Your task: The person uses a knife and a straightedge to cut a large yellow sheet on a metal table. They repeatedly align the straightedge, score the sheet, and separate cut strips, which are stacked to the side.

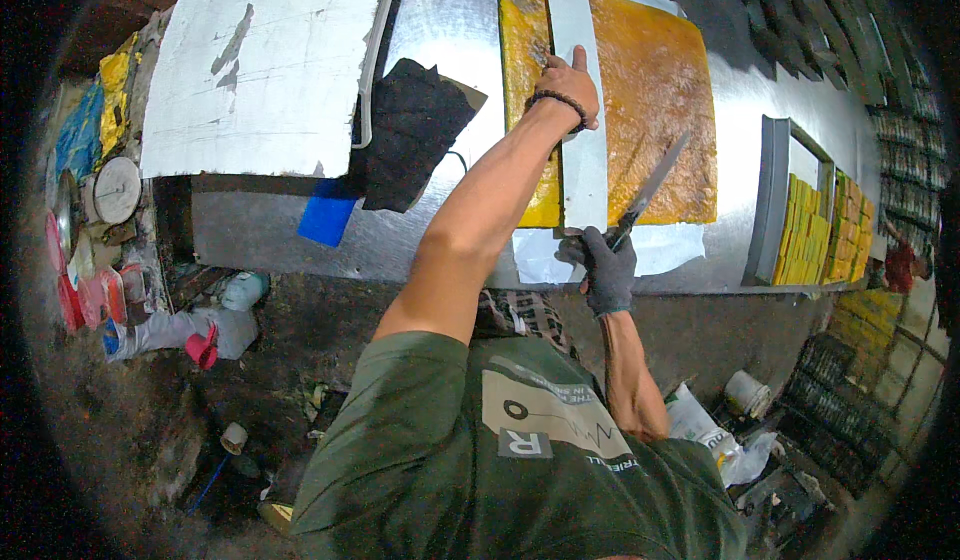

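A wide, flat slab [655, 90], glossy orange-brown on top with yellow along its left side, lies on the metal table. Across it, front to back, runs a long pale straightedge [585, 185]. My left hand [568, 88], bare with a dark beaded bracelet at the wrist, presses on this bar, its fingers curled over the left edge and the thumb stretched forward. In a grey glove, my right hand [608, 272] grips a knife [655, 182] by the slab's front edge, beside the bar's near end. The blade slants away to the right over the slab.
White sheeting [665, 250] sticks out under the slab's front. To the right, a metal frame [772, 200] holds rows of yellow and orange blocks [800, 230]. At left are a worn white board [270, 70], a black cloth [415, 130] and a dial scale [117, 190].
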### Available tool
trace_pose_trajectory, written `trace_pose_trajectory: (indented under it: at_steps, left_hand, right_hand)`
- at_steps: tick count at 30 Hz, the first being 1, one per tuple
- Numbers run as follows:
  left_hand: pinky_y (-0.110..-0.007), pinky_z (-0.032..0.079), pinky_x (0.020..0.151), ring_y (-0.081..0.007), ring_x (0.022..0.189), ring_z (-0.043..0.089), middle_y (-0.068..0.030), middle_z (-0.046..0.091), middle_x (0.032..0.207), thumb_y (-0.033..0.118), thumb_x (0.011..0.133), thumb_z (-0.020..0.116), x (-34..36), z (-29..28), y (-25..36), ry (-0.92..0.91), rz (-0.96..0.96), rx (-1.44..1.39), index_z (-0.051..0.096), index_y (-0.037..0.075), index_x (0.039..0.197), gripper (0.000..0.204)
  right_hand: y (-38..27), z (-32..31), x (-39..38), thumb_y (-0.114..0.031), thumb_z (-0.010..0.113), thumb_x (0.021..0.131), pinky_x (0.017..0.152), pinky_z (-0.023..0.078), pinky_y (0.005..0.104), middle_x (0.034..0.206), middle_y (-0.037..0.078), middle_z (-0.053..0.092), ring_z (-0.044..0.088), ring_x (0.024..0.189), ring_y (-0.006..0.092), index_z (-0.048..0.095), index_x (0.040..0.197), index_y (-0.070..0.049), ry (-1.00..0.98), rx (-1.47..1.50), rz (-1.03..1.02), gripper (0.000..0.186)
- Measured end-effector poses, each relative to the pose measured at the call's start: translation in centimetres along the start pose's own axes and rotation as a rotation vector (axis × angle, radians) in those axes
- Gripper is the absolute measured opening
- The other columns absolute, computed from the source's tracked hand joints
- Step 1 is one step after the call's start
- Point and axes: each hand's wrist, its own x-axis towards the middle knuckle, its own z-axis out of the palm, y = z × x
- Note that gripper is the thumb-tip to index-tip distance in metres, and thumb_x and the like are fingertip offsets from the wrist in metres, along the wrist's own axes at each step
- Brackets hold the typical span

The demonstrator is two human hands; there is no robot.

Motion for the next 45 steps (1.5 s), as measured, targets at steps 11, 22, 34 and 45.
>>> trace_pose_trajectory:
  at_steps: [11, 22, 34, 45]
  left_hand:
    - [-0.05, 0.05, 0.108, -0.0502, 0.134, 0.05, -0.0439, 0.024, 0.155, 0.033, 0.064, 0.097, 0.6, 1.0, -0.8, 0.054, 0.044, -0.009, 0.003, 0.009, 0.164, 0.139]
    - [-0.053, 0.051, 0.103, -0.0615, 0.122, 0.053, -0.0569, 0.027, 0.141, 0.037, 0.061, 0.098, 1.0, 1.0, -1.7, 0.064, 0.14, 0.104, 0.003, -0.001, 0.162, 0.144]
    - [-0.051, 0.054, 0.097, -0.0643, 0.111, 0.058, -0.0595, 0.031, 0.135, 0.031, 0.057, 0.099, 0.3, 0.7, -1.4, 0.102, 0.163, 0.149, 0.0, 0.002, 0.162, 0.147]
    - [-0.05, 0.052, 0.102, -0.0656, 0.12, 0.052, -0.0614, 0.019, 0.141, 0.024, 0.057, 0.1, 0.3, 0.0, -1.2, -0.011, 0.128, 0.09, -0.006, 0.003, 0.162, 0.151]
  right_hand:
    - [-6.4, -1.5, 0.3, -0.018, 0.062, 0.099, 0.043, 0.042, 0.0303, 0.077, 0.004, 0.059, 0.053, 0.053, 0.0099, 0.059, 0.122, -0.003, 0.167, -0.521, -0.129, 0.028]
    - [-11.6, 4.7, 15.7, -0.018, 0.061, 0.095, 0.081, 0.053, 0.0479, 0.112, 0.028, 0.068, 0.068, 0.091, 0.0373, 0.047, 0.145, 0.005, -0.035, -0.893, -0.938, 0.057]
    - [-14.2, 7.5, 19.6, -0.018, 0.052, 0.099, 0.095, 0.05, 0.0531, 0.134, 0.036, 0.056, 0.064, 0.107, 0.0469, 0.054, 0.13, 0.009, -0.36, -1.276, -0.81, 0.041]
    - [-14.4, 7.8, 19.3, -0.018, 0.05, 0.1, 0.085, 0.053, 0.0553, 0.11, 0.036, 0.065, 0.065, 0.101, 0.0507, 0.048, 0.137, 0.007, -0.204, -0.866, -0.812, 0.044]
